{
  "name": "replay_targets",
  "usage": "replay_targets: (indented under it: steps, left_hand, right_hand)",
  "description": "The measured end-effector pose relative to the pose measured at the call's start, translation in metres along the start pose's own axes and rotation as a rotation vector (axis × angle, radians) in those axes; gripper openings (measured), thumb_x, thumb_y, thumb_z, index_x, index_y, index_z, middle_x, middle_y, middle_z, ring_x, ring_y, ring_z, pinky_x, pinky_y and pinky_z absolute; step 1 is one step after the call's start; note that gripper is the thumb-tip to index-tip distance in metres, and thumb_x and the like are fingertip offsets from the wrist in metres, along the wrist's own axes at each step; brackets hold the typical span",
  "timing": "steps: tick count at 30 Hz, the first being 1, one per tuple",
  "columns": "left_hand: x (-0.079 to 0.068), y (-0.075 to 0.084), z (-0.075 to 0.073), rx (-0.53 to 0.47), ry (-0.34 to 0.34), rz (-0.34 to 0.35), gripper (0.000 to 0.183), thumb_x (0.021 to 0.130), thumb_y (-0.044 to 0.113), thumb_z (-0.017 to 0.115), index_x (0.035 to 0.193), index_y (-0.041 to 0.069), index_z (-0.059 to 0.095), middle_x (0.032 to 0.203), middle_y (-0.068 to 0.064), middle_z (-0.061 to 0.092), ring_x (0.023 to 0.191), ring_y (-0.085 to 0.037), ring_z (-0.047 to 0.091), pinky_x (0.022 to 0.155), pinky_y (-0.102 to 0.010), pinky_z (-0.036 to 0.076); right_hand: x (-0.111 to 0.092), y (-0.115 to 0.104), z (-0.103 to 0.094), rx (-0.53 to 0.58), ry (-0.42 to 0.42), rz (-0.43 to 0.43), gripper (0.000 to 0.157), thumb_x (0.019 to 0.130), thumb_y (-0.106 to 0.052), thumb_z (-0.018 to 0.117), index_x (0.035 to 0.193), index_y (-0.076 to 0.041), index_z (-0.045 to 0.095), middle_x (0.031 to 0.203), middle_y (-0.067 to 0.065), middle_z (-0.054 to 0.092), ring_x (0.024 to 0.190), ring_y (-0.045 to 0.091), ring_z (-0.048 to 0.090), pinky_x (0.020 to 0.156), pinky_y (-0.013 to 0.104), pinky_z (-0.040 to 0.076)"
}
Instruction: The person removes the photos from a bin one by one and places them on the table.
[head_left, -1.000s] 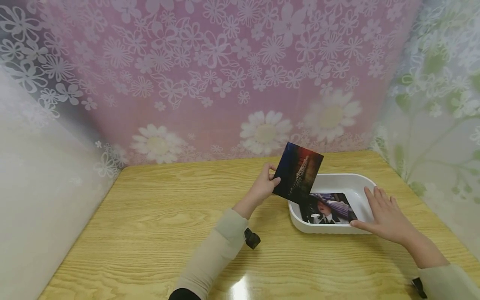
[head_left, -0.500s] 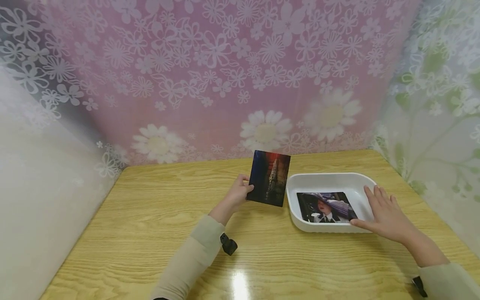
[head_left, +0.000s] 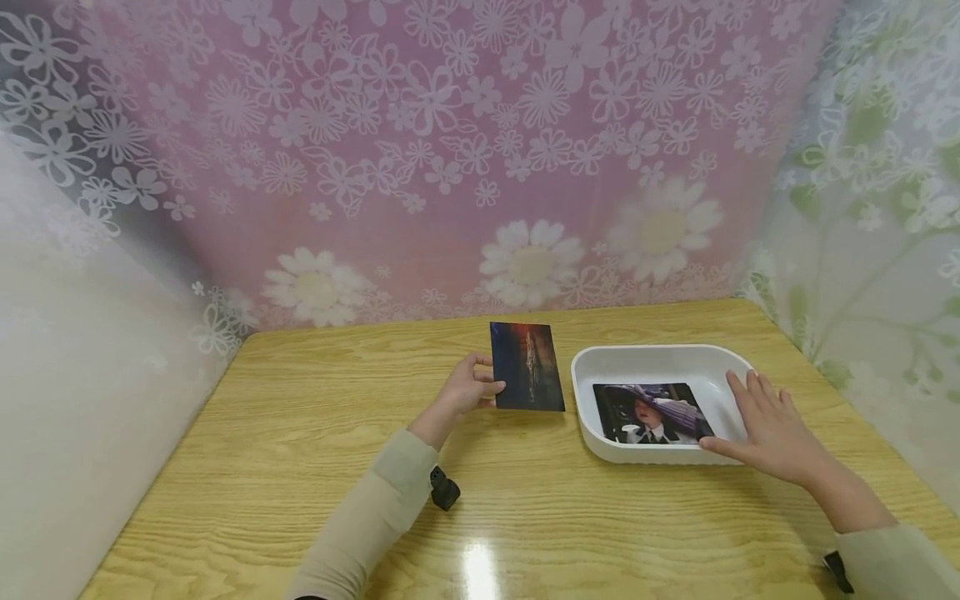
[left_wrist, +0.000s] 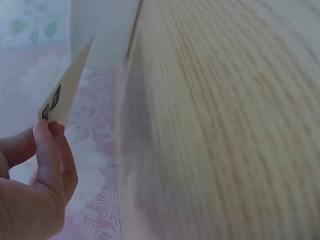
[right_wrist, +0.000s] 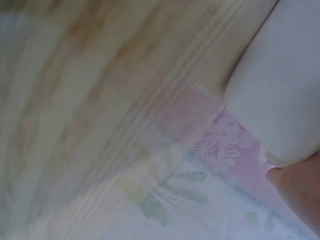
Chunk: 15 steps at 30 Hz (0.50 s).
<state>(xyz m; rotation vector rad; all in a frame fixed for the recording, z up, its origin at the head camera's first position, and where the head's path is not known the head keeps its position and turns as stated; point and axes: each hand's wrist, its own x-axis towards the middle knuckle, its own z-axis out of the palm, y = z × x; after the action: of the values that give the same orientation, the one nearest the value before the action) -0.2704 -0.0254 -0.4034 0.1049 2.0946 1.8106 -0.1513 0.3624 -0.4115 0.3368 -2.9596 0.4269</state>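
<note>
Head view. On the wood-grained surface (head_left: 300, 467), right of centre: a white tray (head_left: 652, 455), shallow, round-cornered and open at the top. Inside, flat on the tray's floor and toward its left and near sides: a photo (head_left: 660, 417) with a broad purple hat, a white collar and a dark tie in it. Bare white floor to the right of the photo and on its far side. Just left of the tray, outside it and apart from its wall: a card (head_left: 527, 367), dark blue at left, reddish toward the far edge, with a pale streak down the middle. Pinched at its left edge by the left hand (head_left: 468, 387), thumb in front; tilted, contact with the surface unclear. At the tray's right end: the right hand (head_left: 772, 429), fingers straight and spread over the right rim, thumb at the near rim; resting there, unclenched. Along the far side, a pink floral wall (head_left: 450, 167).

Left wrist view. Card seen nearly edge-on, with a dark mark on its pale back; gripped between thumb and fingers. Past it, white outer wall of the tray, contents out of sight.

Right wrist view. Outer wall of the tray at right, inside hidden; part of the right hand against its edge.
</note>
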Motion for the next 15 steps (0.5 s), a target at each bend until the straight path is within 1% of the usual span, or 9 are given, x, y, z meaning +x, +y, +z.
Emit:
replay_targets:
  steps: [2,4,7,12,15]
  left_hand:
    - [0.0,-0.001,0.0,0.016,-0.01,0.001,0.054,0.082,-0.001,0.06,0.13,0.007,0.037,0.108,-0.02,0.05,0.078,-0.023,0.058,0.07,-0.041,0.049]
    - [0.001,-0.003,-0.001,0.033,-0.026,-0.001,0.063,0.081,-0.002,0.061,0.135,0.01,0.032,0.108,-0.019,0.051,0.076,-0.022,0.059,0.069,-0.039,0.049]
    - [0.003,-0.007,-0.001,0.049,-0.052,-0.022,0.073,0.079,-0.004,0.062,0.14,0.013,0.026,0.11,-0.019,0.051,0.071,-0.02,0.059,0.067,-0.038,0.05]
    - [0.006,-0.012,-0.003,0.05,-0.096,-0.067,0.079,0.078,-0.007,0.062,0.142,0.017,0.021,0.105,-0.017,0.054,0.066,-0.017,0.059,0.066,-0.037,0.05]
    - [0.008,-0.015,-0.004,0.056,-0.123,-0.088,0.08,0.078,-0.009,0.061,0.142,0.017,0.02,0.103,-0.016,0.054,0.068,-0.018,0.059,0.066,-0.036,0.05]
  right_hand:
    - [0.0,0.0,0.001,0.003,0.005,0.0,0.104,0.076,-0.048,0.063,0.138,0.01,0.002,0.132,0.043,0.002,0.124,0.048,-0.009,0.094,0.059,-0.01]
    - [-0.001,0.001,0.001,0.003,0.008,-0.003,0.103,0.076,-0.048,0.062,0.138,0.01,0.002,0.132,0.043,0.002,0.124,0.047,-0.01,0.094,0.059,-0.011]
    - [-0.001,0.002,0.002,0.001,0.016,-0.006,0.103,0.076,-0.048,0.062,0.138,0.009,0.003,0.132,0.043,0.003,0.124,0.047,-0.01,0.094,0.059,-0.01]
    - [-0.001,0.002,0.002,-0.008,0.016,-0.006,0.104,0.076,-0.049,0.062,0.138,0.009,0.001,0.132,0.044,0.002,0.124,0.047,-0.01,0.094,0.06,-0.009]
    - [-0.001,0.002,0.002,-0.012,0.018,-0.006,0.104,0.076,-0.049,0.062,0.138,0.008,0.001,0.132,0.044,0.003,0.124,0.047,-0.01,0.095,0.059,-0.009]
